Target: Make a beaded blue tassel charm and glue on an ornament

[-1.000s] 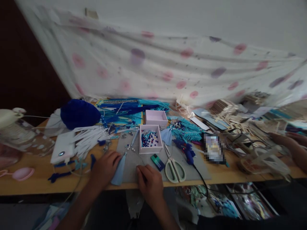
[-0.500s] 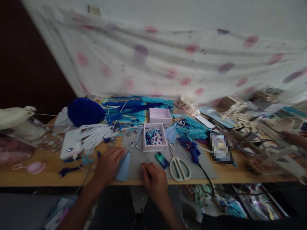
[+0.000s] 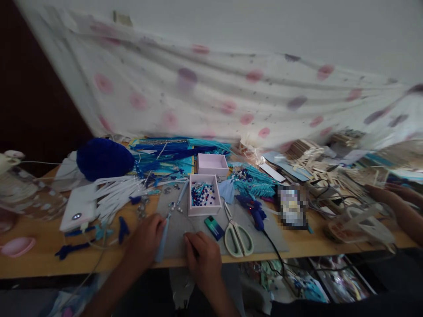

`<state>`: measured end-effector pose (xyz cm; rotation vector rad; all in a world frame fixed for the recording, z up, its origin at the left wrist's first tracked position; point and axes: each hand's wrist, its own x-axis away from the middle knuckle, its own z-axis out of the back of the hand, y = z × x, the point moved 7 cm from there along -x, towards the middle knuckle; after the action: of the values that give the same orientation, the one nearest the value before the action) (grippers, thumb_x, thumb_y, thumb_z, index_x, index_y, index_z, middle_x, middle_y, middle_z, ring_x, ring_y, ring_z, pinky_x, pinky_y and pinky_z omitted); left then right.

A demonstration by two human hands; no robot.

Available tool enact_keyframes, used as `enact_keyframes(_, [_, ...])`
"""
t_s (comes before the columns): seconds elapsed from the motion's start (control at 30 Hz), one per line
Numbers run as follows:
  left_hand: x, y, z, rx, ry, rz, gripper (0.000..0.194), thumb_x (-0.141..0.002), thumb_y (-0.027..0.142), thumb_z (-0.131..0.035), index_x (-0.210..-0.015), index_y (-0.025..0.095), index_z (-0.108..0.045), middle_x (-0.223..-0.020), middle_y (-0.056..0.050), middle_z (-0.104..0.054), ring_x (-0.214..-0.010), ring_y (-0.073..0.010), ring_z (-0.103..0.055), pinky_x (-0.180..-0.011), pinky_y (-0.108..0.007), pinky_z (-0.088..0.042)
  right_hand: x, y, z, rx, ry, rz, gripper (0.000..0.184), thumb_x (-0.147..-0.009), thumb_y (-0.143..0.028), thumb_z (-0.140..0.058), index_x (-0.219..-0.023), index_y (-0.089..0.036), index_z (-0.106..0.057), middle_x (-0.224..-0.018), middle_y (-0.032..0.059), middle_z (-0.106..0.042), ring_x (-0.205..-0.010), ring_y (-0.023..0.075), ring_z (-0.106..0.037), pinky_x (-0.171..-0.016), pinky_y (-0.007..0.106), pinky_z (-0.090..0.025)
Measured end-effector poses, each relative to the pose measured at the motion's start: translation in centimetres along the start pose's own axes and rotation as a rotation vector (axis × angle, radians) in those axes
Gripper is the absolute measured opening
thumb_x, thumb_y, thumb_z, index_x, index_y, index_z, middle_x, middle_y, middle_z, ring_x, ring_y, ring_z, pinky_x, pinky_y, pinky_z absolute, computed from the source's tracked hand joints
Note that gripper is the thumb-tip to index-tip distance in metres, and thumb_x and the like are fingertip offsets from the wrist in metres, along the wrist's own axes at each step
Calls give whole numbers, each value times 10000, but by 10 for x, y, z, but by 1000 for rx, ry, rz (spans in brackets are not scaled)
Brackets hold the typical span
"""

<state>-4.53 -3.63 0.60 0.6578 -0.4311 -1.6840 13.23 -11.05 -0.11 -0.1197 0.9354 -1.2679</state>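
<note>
On the grey mat (image 3: 175,248), my left hand (image 3: 147,237) is closed on the edge of a light blue tassel (image 3: 162,237). Small white and blue beads (image 3: 172,206) sit at the tassel's top. To its right, my right hand (image 3: 204,253) has its fingers curled, thumb against forefinger, at a faint thin thread (image 3: 190,225). Just beyond the hands stands an open pink-white box (image 3: 205,211) holding blue, white and red beads (image 3: 202,194). Right of the box's front lie a green-blue small packet (image 3: 214,227) and scissors (image 3: 238,237) with pale handles.
A blue glue gun (image 3: 254,211) with a black cable lies right of the scissors. Behind are an empty box half (image 3: 212,164) and turquoise pieces (image 3: 254,182). A white power bank (image 3: 79,207) lies left. Another person's hand (image 3: 386,198) is at far right, near a clear plastic container (image 3: 360,224).
The view swings slightly right, then back left. The tassel now looks narrower, drawn together beside my left hand's fingertips. My right hand stays closed in nearly the same place.
</note>
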Motion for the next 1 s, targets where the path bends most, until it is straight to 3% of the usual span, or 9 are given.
enact_keyframes(0.1, [2, -6, -1, 29, -9, 76, 365, -926, 457, -338, -707, 230, -521, -717, -46, -641, -721, -230, -616, -683, -339, -431, 0, 0, 0, -22, -17, -14, 254, -1005, -265, -488, -953, -228, -734, -721, 21, -657, -637, 159, -636, -578, 270, -413])
enact_keyframes(0.4, [8, -4, 4, 152, -41, 59, 459, -906, 563, -373, -652, 214, -529, -640, -20, -600, -639, -188, -568, -616, -290, -404, 1, 2, -1, -31, -17, -7, 248, -1014, -272, -488, -981, -230, -730, -730, 20, -657, -646, 157, -640, -588, 264, -422])
enact_keyframes(0.57, [8, -7, 9, 147, 14, 119, 470, -893, 578, -364, -646, 214, -530, -604, -3, -577, -608, -177, -553, -592, -273, -402, 1, 2, -3, -55, -30, -18, 240, -1009, -262, -494, -977, -230, -729, -734, 24, -657, -657, 161, -636, -596, 267, -425])
enact_keyframes(0.77, [12, -8, 18, 92, 54, 54, 435, -914, 532, -402, -678, 215, -584, -615, 3, -601, -620, -170, -566, -630, -263, -426, 0, 0, -1, -37, -15, -9, 244, -1010, -262, -488, -978, -228, -728, -738, 20, -656, -651, 150, -620, -597, 258, -416])
enact_keyframes(0.93, [10, -11, 3, -48, -102, 9, 406, -916, 501, -428, -706, 225, -639, -747, -37, -697, -754, -226, -654, -692, -304, -447, -1, -3, 1, -7, -21, -11, 260, -1014, -276, -482, -972, -219, -732, -722, 20, -644, -647, 149, -619, -589, 256, -406])
enact_keyframes(1.0, [11, -12, -1, -91, -111, -7, 430, -932, 506, -407, -689, 225, -624, -729, -37, -686, -747, -231, -655, -680, -311, -439, -2, -3, 1, -6, -32, -18, 255, -1009, -274, -486, -969, -222, -732, -724, 20, -648, -655, 151, -623, -594, 257, -409])
